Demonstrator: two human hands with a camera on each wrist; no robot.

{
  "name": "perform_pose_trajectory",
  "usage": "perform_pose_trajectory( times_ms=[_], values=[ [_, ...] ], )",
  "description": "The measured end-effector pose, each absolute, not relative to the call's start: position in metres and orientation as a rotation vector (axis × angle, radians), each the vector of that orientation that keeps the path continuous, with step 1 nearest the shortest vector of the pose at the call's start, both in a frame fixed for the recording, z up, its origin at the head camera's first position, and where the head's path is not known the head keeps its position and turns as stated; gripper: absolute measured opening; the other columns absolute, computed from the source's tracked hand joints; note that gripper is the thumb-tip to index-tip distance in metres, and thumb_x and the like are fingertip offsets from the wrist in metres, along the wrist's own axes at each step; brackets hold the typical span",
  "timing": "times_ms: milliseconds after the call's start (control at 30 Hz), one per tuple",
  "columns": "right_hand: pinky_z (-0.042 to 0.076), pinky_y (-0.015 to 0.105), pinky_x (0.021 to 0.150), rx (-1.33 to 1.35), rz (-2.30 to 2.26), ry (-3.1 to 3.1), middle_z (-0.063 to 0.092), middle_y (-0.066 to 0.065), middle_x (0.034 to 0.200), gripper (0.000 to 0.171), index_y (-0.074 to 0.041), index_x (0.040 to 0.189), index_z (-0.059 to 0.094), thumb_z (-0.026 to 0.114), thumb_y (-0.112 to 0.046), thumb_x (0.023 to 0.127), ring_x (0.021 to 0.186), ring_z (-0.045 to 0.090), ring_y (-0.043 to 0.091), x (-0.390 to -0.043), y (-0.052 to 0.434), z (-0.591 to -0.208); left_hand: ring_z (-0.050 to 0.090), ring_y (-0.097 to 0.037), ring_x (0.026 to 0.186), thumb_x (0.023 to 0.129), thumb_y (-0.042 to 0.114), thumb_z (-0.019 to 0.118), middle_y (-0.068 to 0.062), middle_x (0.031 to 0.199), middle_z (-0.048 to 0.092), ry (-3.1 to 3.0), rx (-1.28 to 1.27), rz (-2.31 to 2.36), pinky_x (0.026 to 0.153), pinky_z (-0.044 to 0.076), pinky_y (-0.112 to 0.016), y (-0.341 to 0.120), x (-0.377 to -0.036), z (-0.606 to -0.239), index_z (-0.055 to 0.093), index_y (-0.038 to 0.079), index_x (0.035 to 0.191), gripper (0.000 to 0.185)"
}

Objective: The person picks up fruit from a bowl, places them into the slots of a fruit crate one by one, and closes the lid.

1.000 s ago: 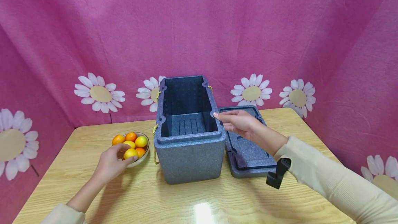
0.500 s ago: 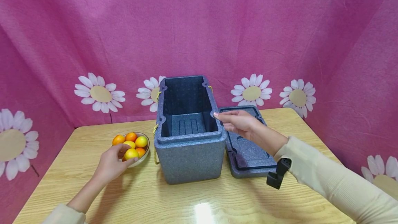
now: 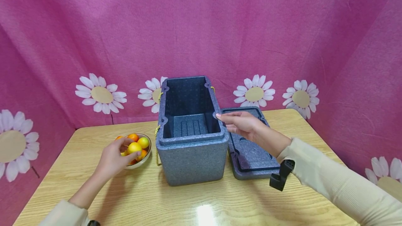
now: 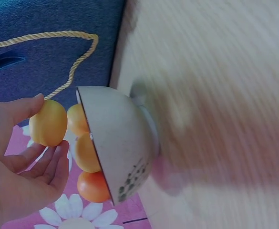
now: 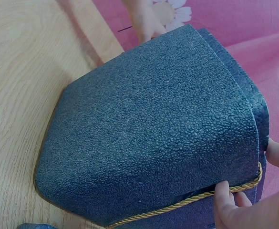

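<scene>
Left hand (image 3: 114,158) now has a round yellow fruit (image 3: 134,147) pinched between thumb and curled fingers. Against the frames a second and half a second back, the fruit sits higher and the hand has shifted up and inward over the pale ceramic bowl of orange and yellow fruit (image 3: 145,158). Then the hand lay on the pile; now the fruit is raised clear of the others. Left wrist view confirms: yellow fruit (image 4: 47,122) held at the fingertips just outside the bowl's (image 4: 118,143) mouth, apart from the rest, with blur in the table grain, so the hand reads as in motion.

Right hand (image 3: 242,124) unchanged across all three head frames: fingers nearly straight, tips resting on the right rim of the open dark blue-grey foam cooler box (image 3: 191,132). Right wrist view shows fingertips (image 5: 225,195) at the yellow rope cord (image 5: 187,202) along the box wall; no full grasp is visible.

Box interior shows no fruit. Its matching foam lid (image 3: 251,149) lies flat, underside up, just right of the box on the light wooden table (image 3: 201,201).

Reading: pick done, one fruit lifted, the rest in the bowl. The box stands just right of the bowl, steadied by the other hand.
</scene>
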State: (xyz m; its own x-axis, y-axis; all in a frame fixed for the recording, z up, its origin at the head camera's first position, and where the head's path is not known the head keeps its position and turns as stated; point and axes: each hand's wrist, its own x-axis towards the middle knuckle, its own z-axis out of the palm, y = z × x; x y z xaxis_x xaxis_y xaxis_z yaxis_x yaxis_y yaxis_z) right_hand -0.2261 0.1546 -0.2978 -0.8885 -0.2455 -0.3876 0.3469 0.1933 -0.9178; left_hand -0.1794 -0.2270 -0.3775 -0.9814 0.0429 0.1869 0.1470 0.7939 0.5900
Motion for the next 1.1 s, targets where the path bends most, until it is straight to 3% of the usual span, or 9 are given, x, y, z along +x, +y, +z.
perform_pose_trajectory(
  times_ms=[100,300,1100],
  values=[
    [0.027,0.04,0.12,0.09,-1.742,2.023,0.028,0.019,0.157,0.063,0.003,0.145,0.035,0.057,-0.029,0.096,0.146,0.027,0.035,-0.226,0.155,-0.298,0.063,-0.037,0.098,0.082,0.022,0.075,-0.024,0.112,0.066,-2.818,-0.151,-0.963,0.087,0.053,-0.049,-0.224,-0.182,-0.373,0.059,-0.004,0.117,0.046],
    [0.027,0.04,0.12,0.09,-1.745,2.02,0.028,0.019,0.157,0.063,0.003,0.145,0.034,0.057,-0.028,0.096,0.147,0.026,0.035,-0.226,0.155,-0.299,0.062,-0.038,0.103,0.085,0.024,0.072,-0.023,0.114,0.065,-2.813,-0.134,-1.014,0.092,0.052,-0.05,-0.215,-0.19,-0.366,0.058,-0.001,0.12,0.045],
    [0.028,0.04,0.119,0.103,-1.743,2.02,0.029,0.019,0.157,0.064,0.003,0.145,0.035,0.057,-0.03,0.095,0.146,0.028,0.034,-0.227,0.155,-0.298,0.06,-0.036,0.106,0.086,0.027,0.07,-0.02,0.118,0.065,-2.726,-0.178,-1.121,0.092,0.049,-0.046,-0.194,-0.22,-0.329,0.058,0.004,0.123,0.045]
  ],
)
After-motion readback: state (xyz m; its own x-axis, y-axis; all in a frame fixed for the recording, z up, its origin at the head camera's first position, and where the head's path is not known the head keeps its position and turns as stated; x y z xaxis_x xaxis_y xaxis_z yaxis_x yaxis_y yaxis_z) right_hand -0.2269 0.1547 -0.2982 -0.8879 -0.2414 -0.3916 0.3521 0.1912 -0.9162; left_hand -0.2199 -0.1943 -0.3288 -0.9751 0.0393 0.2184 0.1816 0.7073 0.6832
